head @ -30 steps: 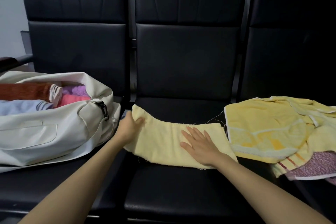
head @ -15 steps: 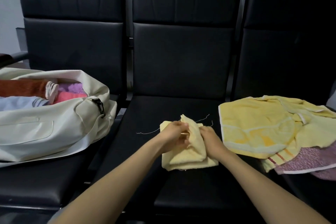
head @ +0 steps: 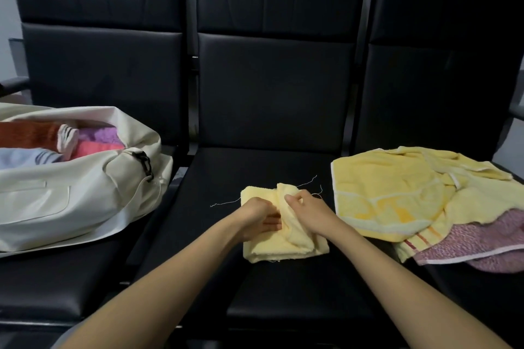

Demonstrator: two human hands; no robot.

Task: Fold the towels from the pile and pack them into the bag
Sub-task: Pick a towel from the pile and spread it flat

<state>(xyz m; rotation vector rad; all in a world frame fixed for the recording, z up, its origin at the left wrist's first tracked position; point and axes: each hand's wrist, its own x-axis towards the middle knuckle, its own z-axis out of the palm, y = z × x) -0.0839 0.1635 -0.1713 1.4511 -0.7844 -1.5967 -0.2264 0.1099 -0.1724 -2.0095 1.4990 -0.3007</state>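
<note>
Black seats (head: 283, 286) stand in a row, and on the middle one the left hand (head: 259, 217) and the right hand (head: 309, 212) both pinch a small folded yellow towel (head: 283, 248), between the open white bag (head: 71, 198) and the towel pile (head: 397, 195).

Dim even indoor light, soft shadows, slight blur, wide-angle bowing at edges

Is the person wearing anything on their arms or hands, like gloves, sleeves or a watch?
No. The left hand and right hand are bare: no gloves, rings or watch show. The left forearm and right forearm are uncovered; a bit of grey at the bottom left edge may be a sleeve.
</note>
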